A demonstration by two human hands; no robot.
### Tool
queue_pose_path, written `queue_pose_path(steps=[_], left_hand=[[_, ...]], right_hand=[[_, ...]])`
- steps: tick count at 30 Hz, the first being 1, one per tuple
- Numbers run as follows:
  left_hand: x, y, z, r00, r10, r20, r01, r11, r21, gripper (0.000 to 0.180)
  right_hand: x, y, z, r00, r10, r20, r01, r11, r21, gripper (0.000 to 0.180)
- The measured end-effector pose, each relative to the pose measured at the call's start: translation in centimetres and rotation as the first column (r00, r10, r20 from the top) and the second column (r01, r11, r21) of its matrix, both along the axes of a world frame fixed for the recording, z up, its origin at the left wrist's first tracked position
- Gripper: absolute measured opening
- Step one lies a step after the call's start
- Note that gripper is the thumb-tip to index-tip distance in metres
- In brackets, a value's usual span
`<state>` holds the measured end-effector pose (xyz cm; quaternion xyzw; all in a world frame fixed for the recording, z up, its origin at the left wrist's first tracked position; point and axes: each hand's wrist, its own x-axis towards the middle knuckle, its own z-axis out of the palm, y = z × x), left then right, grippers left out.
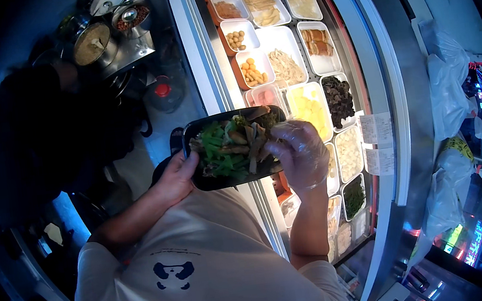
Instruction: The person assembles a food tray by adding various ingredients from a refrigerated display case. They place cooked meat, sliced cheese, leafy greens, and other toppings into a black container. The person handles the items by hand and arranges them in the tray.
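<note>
My left hand grips a black rectangular food tray by its left end, thumb over the rim and the other fingers hidden beneath. Inside lie chopped green leaves and brownish strips of food. At the tray's right end is my right hand, in a clear plastic glove. Its fingers are curled down over the food, closed; whatever they hold is hidden. The tray is held in front of my chest, partly over the lit display case.
White tubs fill the lit case on the right: yellow slices, dark fungus, shredded strips, brown rolls. Metal pots stand at upper left near a red-lidded jar. Plastic bags hang at far right.
</note>
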<state>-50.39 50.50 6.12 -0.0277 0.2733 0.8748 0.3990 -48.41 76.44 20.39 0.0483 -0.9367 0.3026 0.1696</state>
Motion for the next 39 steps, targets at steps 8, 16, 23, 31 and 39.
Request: queue_pose_path(steps=[8,16,23,31,39], left_hand=[[-0.3,0.1,0.5,1.000,0.010,0.014,-0.010,1.000,-0.013,0.050],[-0.1,-0.4,-0.4,0.996,0.073,-0.060,-0.078,0.994,-0.073,0.058],[-0.5,-0.5,0.1,0.995,0.093,0.036,-0.091,0.994,-0.063,0.045],[-6.7,-0.5,11.4,0.969,0.034,-0.244,-0.069,0.988,-0.137,0.063],[-7.4,9.6,25.2,0.908,-0.150,-0.391,0.217,0.967,0.133,0.058]], right_hand=[[-1.1,-1.3,-0.3,0.999,0.045,0.017,-0.041,0.980,-0.193,0.018],[2.9,6.8,-6.5,0.946,-0.319,0.058,0.320,0.889,-0.329,0.005],[6.5,9.5,-12.7,0.911,-0.368,0.185,0.298,0.899,0.321,0.034],[5.1,3.7,2.3,0.921,-0.078,-0.382,-0.014,0.972,-0.233,0.055],[7.5,5.1,11.6,0.730,-0.128,-0.671,0.394,0.882,0.261,0.028]])
